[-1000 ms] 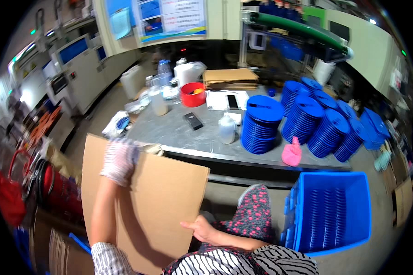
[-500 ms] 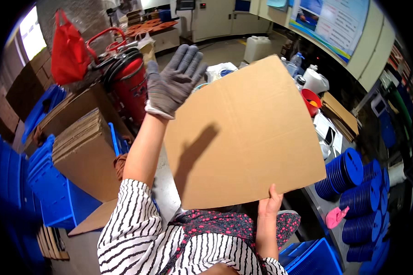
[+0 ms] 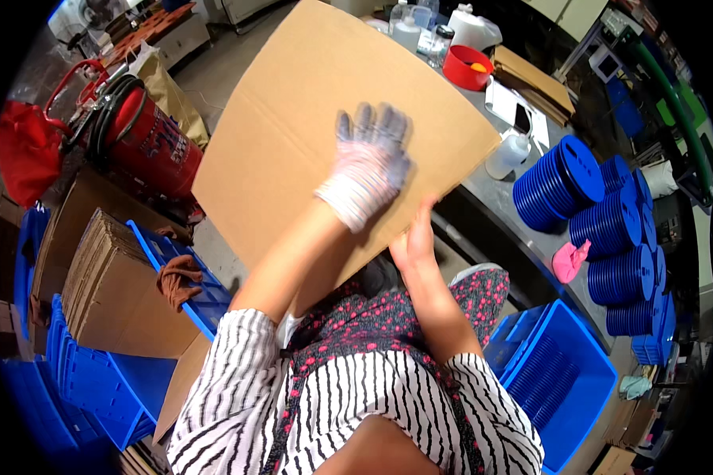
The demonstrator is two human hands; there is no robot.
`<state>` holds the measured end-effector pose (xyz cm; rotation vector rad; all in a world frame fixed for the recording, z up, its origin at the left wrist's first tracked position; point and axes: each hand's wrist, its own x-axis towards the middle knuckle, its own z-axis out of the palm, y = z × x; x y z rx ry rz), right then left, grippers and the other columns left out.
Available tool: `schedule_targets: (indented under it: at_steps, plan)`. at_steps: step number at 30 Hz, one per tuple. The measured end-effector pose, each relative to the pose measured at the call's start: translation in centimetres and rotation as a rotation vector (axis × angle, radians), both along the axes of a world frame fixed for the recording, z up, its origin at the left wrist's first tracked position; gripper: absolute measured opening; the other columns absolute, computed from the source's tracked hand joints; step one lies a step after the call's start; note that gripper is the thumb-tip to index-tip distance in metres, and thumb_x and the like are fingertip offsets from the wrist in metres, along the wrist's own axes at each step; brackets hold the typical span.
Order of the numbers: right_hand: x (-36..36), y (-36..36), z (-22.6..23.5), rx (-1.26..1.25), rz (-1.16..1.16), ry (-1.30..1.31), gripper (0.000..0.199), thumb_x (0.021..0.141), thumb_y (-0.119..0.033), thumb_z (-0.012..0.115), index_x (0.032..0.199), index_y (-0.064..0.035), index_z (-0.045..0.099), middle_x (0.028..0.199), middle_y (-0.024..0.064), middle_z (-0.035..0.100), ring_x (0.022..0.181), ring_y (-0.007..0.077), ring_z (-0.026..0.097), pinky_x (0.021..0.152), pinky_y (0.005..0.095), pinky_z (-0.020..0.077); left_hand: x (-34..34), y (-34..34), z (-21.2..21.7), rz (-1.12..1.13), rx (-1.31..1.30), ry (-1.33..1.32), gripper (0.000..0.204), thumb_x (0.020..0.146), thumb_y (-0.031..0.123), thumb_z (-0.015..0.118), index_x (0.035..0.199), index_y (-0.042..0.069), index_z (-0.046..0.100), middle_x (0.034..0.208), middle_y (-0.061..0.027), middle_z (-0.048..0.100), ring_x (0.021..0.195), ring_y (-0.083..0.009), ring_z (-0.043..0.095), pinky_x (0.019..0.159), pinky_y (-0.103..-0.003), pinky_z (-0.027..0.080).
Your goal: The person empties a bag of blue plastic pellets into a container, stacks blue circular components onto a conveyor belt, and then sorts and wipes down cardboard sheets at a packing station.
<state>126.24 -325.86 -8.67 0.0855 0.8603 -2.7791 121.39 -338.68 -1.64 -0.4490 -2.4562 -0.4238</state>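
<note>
A large flat sheet of brown cardboard [image 3: 293,111] slants across the space in front of me. My left hand [image 3: 368,166], in a grey-striped knit glove with a pale cuff, lies over the sheet's right half, its fingers spread. It appears to rest flat on the cardboard, though slight blur hides the exact contact. My bare right hand [image 3: 414,240] grips the sheet's near right edge, thumb on top and the other fingers mostly hidden underneath.
At left, cardboard pieces [image 3: 111,285] stand in a blue crate, near a brown cloth [image 3: 178,281] and a red fire extinguisher [image 3: 154,142]. A metal bench at right bears stacked blue discs [image 3: 558,182], a pink cloth [image 3: 570,261] and a red bowl [image 3: 467,67]. Below sits a blue bin [image 3: 594,380].
My left hand has come down from the air beside the sheet's far left edge onto its surface. The sheet has tilted and shifted left in view, with my right hand still at its edge.
</note>
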Motion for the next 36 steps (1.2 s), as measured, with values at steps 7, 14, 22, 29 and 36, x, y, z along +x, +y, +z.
schedule_targets:
  at_steps: [7,14,22,29,36]
  plan:
    - [-3.5,5.6,0.3,-0.19,-0.177,0.058,0.067,0.093,-0.051,0.047,0.142,-0.0082,0.035,0.146,0.0073,0.039,0.132,0.0281,0.038,0.11,0.0464,0.0317,15.4,-11.8,-20.4,0.612,-0.097,-0.378,0.055,0.089,0.033,0.046,0.142,0.017,0.04,0.148,-0.0149,0.035,0.139,-0.0362,0.025,0.114,-0.051,0.015]
    - [-5.4,5.3,2.6,-0.134,-0.252,-0.039,0.056,0.099,-0.046,0.036,0.14,-0.0086,0.038,0.143,0.005,0.042,0.13,0.0256,0.041,0.108,0.0428,0.0348,22.7,-26.0,-18.1,0.888,0.709,-0.243,0.059,0.099,0.046,0.035,0.137,0.002,0.043,0.143,-0.018,0.041,0.134,-0.0307,0.035,0.11,-0.035,0.027]
    - [-6.2,2.9,5.5,-0.034,-0.26,-0.028,0.058,0.098,-0.05,0.036,0.139,-0.0088,0.04,0.144,0.0071,0.042,0.13,0.0269,0.041,0.109,0.0448,0.0344,19.7,-17.1,-6.9,0.451,0.169,0.094,0.079,0.089,0.063,0.037,0.138,0.001,0.041,0.144,-0.0203,0.037,0.138,-0.0402,0.026,0.114,-0.051,0.015]
    - [-4.7,0.5,12.1,-0.001,-0.104,0.09,0.055,0.097,-0.044,0.044,0.139,-0.0077,0.039,0.142,0.0077,0.043,0.131,0.0278,0.04,0.109,0.0461,0.0343,14.4,-6.1,-4.3,0.348,-0.212,-0.051,0.054,0.082,0.011,0.055,0.135,0.007,0.044,0.132,-0.0192,0.049,0.125,-0.0404,0.043,0.108,-0.054,0.029]
    - [-2.9,-6.6,20.6,0.307,0.256,1.117,0.07,0.092,-0.03,0.061,0.148,-0.01,0.025,0.15,0.0126,0.033,0.137,0.0277,0.033,0.112,0.0395,0.0252,16.5,-14.2,0.1,0.447,0.794,0.241,0.036,0.082,-0.005,0.062,0.117,0.002,0.061,0.104,-0.0143,0.067,0.097,-0.0223,0.064,0.085,-0.03,0.048]
